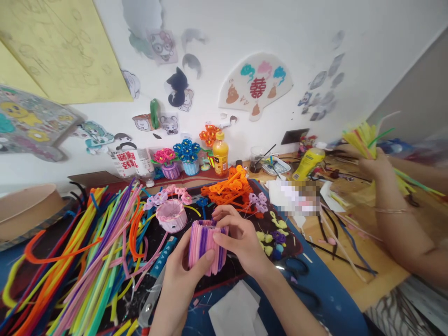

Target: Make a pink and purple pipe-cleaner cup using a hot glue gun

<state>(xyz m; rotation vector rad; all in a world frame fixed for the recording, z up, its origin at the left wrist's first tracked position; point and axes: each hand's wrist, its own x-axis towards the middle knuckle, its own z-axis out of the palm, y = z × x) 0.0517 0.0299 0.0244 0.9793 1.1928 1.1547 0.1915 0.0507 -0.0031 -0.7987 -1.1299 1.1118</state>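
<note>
Snugly, a pink-and-purple pipe-cleaner pot [206, 247] sits between both hands, held up over the dark mat [241, 270] on the desk. The left hand [182, 266] is closed around its left side, thumb across the lower front, most other fingers hidden behind. The right hand [245, 240] grips the upper right, thumb on the front just below the rim, bent fingers arching above the opening; whether each fingertip touches is unclear. Just behind stands a pale-pink pot [172, 220].
</note>
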